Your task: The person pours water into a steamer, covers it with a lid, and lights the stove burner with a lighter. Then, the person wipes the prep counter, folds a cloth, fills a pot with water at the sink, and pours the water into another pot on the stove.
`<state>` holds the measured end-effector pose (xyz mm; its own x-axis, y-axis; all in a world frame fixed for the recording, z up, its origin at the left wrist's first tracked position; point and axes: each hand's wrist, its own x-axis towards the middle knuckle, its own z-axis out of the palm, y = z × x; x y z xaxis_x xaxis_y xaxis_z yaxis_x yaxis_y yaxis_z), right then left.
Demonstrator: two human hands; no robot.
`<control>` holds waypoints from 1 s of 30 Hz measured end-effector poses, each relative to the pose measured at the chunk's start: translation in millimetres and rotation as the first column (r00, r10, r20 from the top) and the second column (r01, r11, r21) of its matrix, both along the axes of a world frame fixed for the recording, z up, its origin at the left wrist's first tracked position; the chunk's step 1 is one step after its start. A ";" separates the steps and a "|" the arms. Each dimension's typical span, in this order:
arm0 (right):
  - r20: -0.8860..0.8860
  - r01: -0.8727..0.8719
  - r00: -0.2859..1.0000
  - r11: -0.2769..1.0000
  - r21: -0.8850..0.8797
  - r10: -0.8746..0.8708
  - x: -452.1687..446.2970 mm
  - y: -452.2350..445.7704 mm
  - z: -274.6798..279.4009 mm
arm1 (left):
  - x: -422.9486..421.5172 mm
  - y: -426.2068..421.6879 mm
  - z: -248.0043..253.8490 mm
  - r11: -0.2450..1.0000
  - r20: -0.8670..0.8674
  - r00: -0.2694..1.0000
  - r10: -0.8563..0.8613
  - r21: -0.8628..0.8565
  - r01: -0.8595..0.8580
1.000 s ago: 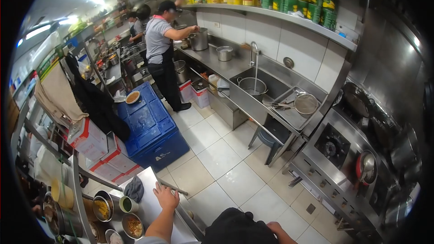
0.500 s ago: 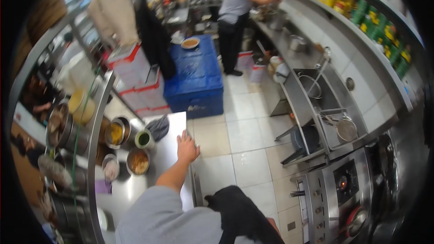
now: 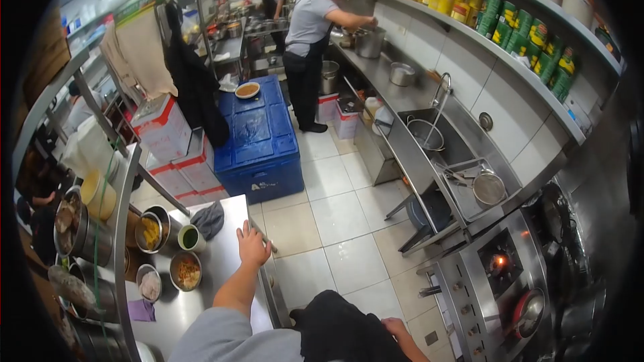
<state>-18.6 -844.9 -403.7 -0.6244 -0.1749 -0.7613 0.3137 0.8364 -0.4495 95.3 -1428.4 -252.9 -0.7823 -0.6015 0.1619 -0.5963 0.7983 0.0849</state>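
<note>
The left grip (image 3: 253, 248) is open, fingers spread and palm down on the edge of the pale, smooth desk (image 3: 231, 218). The right grip (image 3: 396, 327) hangs beside the black apron (image 3: 345, 332); I cannot tell whether it is closed or holds anything.

Just left of the left grip lies a crumpled dark grey cloth (image 3: 208, 220), probably light, soft and limp, best taken by a raised fold. Beside the cloth, the cup of green contents (image 3: 190, 236) looks stiff and spillable, better held round its wall; the metal bowl of food (image 3: 186, 271) would suit a hold at the rim.

Beyond the left grip stands a blue chest (image 3: 258, 151); to its right are tiled floor (image 3: 345, 261), a sink (image 3: 456, 151) and a stove (image 3: 469, 281) with a lit burner (image 3: 500, 263).
</note>
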 end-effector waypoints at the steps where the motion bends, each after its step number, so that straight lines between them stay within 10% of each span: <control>1: 0.020 0.027 0.999 0.999 -0.026 -0.026 5.4 -2.3 -6.5 | 0.4 -0.2 -0.5 1.000 -0.005 1.000 -0.001 0.003 0.001; 9: -0.078 -0.413 0.905 0.819 -0.399 0.418 33.4 -10.9 -65.4 | 0.9 -2.1 -7.1 1.000 -0.014 1.000 -0.008 -0.020 0.008; 24: -0.057 -0.373 0.922 0.840 -0.395 0.382 51.3 -47.3 -52.2 | 2.3 -1.0 -1.9 1.000 0.060 0.998 -0.004 0.007 0.003; 30: 0.011 -0.150 0.989 0.983 0.107 0.150 58.9 -3.8 -47.7 | 3.8 0.6 -1.2 1.000 0.048 0.999 -0.016 0.001 0.016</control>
<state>40.2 -848.7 -451.4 -0.5947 -0.1837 -0.7827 0.1824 0.9173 -0.3539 99.1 -1427.8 -254.1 -0.7988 -0.5889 0.1232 -0.5867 0.8078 0.0573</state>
